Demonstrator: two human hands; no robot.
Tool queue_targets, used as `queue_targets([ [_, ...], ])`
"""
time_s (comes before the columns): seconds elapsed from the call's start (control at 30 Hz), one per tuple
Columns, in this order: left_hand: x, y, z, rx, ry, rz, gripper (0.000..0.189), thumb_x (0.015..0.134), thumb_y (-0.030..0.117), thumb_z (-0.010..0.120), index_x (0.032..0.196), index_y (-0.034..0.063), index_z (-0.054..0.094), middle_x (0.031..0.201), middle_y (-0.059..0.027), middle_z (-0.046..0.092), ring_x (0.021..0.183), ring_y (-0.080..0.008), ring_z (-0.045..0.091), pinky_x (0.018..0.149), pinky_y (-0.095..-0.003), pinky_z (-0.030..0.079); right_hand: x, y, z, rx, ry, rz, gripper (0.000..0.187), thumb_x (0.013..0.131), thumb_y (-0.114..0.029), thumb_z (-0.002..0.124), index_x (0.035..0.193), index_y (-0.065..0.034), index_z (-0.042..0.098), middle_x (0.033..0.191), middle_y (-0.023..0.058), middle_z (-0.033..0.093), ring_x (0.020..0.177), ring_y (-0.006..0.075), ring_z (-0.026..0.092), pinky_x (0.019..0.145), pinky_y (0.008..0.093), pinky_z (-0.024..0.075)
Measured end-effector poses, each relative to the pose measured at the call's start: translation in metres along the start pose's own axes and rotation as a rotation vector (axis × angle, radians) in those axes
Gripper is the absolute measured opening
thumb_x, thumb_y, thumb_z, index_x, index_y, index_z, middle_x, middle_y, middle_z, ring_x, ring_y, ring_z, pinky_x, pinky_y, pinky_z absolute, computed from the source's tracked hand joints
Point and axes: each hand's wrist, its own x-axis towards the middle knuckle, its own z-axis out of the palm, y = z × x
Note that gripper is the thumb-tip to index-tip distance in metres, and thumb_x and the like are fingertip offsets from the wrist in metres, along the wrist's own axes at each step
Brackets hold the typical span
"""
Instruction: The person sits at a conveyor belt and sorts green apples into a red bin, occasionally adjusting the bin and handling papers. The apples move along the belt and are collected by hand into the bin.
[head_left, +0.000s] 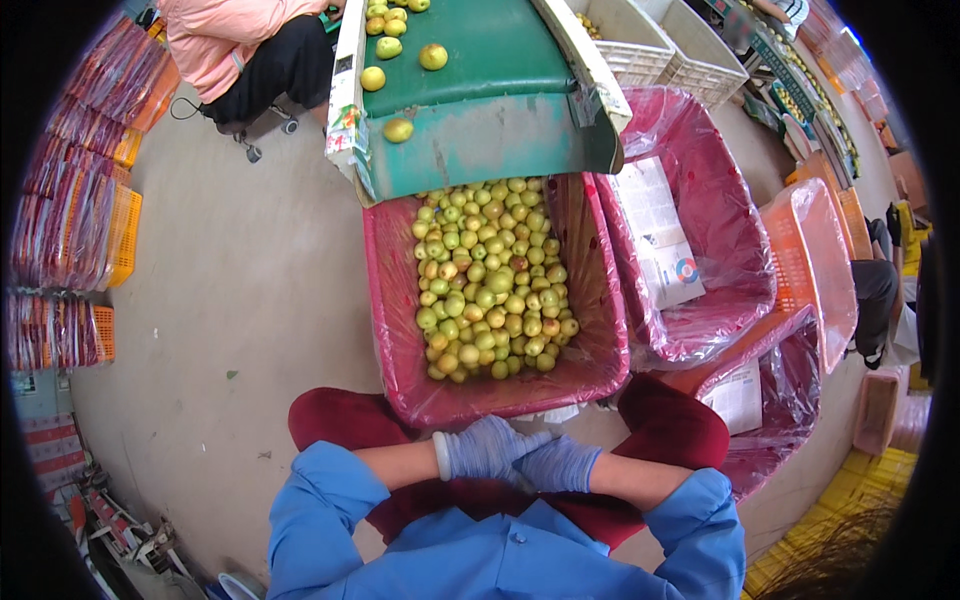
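My left hand (484, 450) and my right hand (559, 463), both in grey-blue knit gloves, rest together in my lap. Their fingers overlap, and whether they are curled around each other is hard to make out. Just beyond them stands a crate lined with red plastic film (499, 409), between my knees. Many small yellow-green fruits (487, 292), which look like jujubes, lie piled in it. The lip of a green conveyor belt (480, 142) overhangs the crate's far end. A single fruit (397, 130) sits on that lip, with several more higher on the belt.
To the right are two more film-lined crates, one with newspaper (660, 232) inside and a nearer one (787, 420). White plastic crates (705, 67) stand beyond. At upper left a person in a pink top (217, 45) sits beside the conveyor. Stacked lined orange crates (124, 225) edge the left side.
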Motion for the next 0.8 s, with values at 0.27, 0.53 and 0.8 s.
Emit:
queue_targets([
  [0.27,0.005,-0.013,0.005,0.112,-0.104,-0.098,0.082,0.073,0.027,0.062,0.141,0.0181,0.018,0.071,-0.0169,0.059,0.055,-0.0340,0.058,0.049,-0.0419,0.046,0.016,0.007,0.011,-0.034,0.245,0.098,0.039,0.081,-0.028,0.049,0.114,-0.0079,0.054,0.117,0.0161,0.052,0.104,0.0303,0.053,0.081,0.0419,0.0456],
  [0.53,0.006,-0.017,0.010,0.125,-0.142,-0.128,0.086,0.072,0.030,0.064,0.142,0.0188,0.016,0.073,-0.0166,0.060,0.059,-0.0340,0.059,0.052,-0.0428,0.047,0.017,-0.003,-0.008,-0.155,0.027,0.234,0.052,0.080,-0.034,0.049,0.125,-0.0073,0.045,0.128,0.0143,0.045,0.116,0.0277,0.046,0.092,0.0464,0.0383],
  [0.8,0.006,-0.018,0.011,0.133,-0.176,-0.148,0.090,0.070,0.035,0.066,0.142,0.0187,0.014,0.071,-0.0141,0.060,0.061,-0.0333,0.060,0.053,-0.0428,0.047,0.021,-0.004,-0.003,-0.030,0.067,0.286,0.049,0.077,-0.034,0.055,0.122,-0.0150,0.049,0.128,0.0105,0.046,0.118,0.0288,0.044,0.093,0.0545,0.0319],
])
